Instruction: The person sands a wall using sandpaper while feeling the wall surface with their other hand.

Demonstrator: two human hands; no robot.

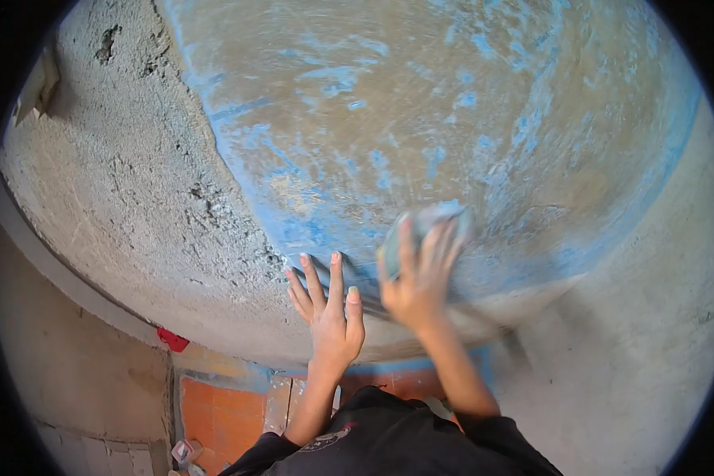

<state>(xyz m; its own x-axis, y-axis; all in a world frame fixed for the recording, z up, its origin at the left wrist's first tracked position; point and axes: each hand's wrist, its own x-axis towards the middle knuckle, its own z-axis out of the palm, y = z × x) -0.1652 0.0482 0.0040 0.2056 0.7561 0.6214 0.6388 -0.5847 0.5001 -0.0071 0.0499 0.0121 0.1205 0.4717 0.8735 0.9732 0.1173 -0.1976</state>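
My right hand (419, 274) holds a flat, grey-green piece of sandpaper (456, 224) against the blue-and-brown patched surface (404, 119). Motion smears both the hand and the sheet, so its exact shape is hard to make out. To the left, my left hand (328, 313) is open with its fingers spread. Its fingertips lie at the lower edge of the blue area, where rough grey concrete (159, 174) begins, and nothing is in it.
Below on the left are orange tiles (222, 420) and a board (278, 404) beside my black shirt (404, 440). A red scrap (172, 339) sits along the ledge (79, 293). A small pinkish-white container (186, 452) stands at the bottom left. Plain grey wall (611, 357) lies right.
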